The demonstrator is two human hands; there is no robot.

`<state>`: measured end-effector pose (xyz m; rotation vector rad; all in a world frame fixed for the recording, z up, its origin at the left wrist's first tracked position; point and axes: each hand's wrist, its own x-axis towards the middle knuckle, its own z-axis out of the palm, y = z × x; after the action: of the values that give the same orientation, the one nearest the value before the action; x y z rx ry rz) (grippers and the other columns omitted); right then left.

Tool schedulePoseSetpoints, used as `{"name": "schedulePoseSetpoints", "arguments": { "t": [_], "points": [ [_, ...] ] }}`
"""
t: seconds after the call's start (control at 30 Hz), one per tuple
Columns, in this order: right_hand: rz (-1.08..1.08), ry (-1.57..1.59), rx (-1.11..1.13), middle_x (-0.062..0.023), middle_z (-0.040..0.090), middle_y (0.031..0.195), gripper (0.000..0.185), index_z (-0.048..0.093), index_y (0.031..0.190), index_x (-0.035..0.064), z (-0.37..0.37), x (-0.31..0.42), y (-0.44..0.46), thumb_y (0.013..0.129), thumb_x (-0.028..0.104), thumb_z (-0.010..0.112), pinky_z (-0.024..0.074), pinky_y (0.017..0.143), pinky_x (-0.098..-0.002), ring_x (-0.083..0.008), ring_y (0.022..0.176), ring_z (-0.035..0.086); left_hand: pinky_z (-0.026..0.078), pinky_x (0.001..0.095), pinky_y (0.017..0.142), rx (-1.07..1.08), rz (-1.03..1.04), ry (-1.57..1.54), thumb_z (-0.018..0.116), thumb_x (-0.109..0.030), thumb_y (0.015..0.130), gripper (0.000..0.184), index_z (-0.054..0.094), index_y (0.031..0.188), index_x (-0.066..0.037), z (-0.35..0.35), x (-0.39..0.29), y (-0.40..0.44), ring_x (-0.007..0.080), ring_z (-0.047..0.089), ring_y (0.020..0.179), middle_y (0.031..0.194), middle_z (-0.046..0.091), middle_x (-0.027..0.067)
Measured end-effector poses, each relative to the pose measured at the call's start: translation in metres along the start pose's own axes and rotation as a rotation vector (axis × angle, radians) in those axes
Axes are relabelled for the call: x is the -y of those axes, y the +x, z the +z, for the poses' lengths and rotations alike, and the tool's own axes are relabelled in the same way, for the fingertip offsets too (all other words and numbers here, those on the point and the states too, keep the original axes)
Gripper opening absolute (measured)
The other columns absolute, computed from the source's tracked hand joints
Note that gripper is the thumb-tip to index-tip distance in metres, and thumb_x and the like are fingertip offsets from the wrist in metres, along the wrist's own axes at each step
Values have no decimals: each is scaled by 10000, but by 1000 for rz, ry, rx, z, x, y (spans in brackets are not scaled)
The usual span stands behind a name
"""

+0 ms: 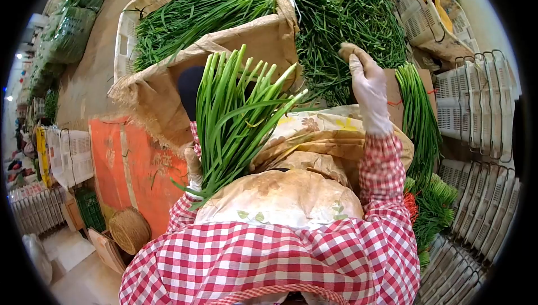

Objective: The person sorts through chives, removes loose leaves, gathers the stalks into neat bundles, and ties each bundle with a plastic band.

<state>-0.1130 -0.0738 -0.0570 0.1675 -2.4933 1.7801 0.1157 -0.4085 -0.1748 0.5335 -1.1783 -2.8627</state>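
A loose bunch of garlic chives (230, 120) stands tilted over my lap, its pale cut ends pointing up and to the right. My left hand (194, 169), in a glove with tan fingers, is closed around its lower left side; the leaves partly hide the fingers. Raised on the right, my gloved right hand (370, 83) is in front of a big heap of loose green leaves (350, 19). Its fingers stretch up and leftward with the thumb close beside them, and I see nothing in them. A stained apron (280, 195) covers my lap.
Ahead stands a white crate (120, 41) lined with brown sacking (246, 38), full of chives (207, 10). A tied chive bundle (417, 103) lies right, beside stacked crates (476, 103). On the left are an orange-red panel (140, 165) and a twine roll (129, 230).
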Motion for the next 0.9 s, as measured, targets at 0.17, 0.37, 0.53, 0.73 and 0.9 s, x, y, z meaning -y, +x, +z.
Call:
{"name": "schedulePoseSetpoints", "arguments": {
  "t": [0.17, 0.37, 0.53, 0.73, 0.9],
  "points": [
    [-479, -610, 320, -59, 614, 764, 352, 677, 993, 106, 26, 79, -39, 771, 378, 702, 432, 699, -322, -146, 737, 568, 482, 368, 906, 61, -17, -42, 488, -681, 804, 832, 403, 1331, -43, 19, -8, 1, 226, 560, 1060, 1246, 528, 119],
    [-624, -603, 178, -36, 547, 689, 117, 625, 747, 121, 38, 48, -41, 734, 214, 695, 386, 700, -363, -193, 727, 550, 479, 374, 913, 89, -34, -74, 488, -669, 812, 817, 404, 1332, -45, 25, -11, -1, 230, 557, 1069, 1250, 528, 122],
    [-857, -688, -246, 36, 398, 479, 236, 488, 581, 157, 37, 19, -9, 775, 162, 623, 406, 463, -259, -100, 422, 406, 476, 379, 919, 127, -64, -109, 488, -659, 818, 804, 405, 1333, -47, 27, -12, 0, 235, 555, 1076, 1252, 527, 125],
    [0, -559, 192, -226, 581, 1168, 626, 545, 1185, -30, -7, 28, 60, 806, 462, 621, 472, 912, -415, -315, 1091, 567, 473, 385, 926, 175, -97, -141, 488, -646, 826, 789, 406, 1335, -49, 35, -12, 5, 239, 552, 1086, 1255, 526, 129],
    [150, -149, 1243, -191, 606, 1129, 673, 561, 1187, -37, 35, 59, 64, 737, 446, 693, 438, 939, -357, -280, 1052, 566, 470, 390, 932, 202, -119, -165, 488, -636, 832, 776, 407, 1336, -51, 45, -11, 5, 243, 550, 1093, 1258, 526, 132]
  ]
}}
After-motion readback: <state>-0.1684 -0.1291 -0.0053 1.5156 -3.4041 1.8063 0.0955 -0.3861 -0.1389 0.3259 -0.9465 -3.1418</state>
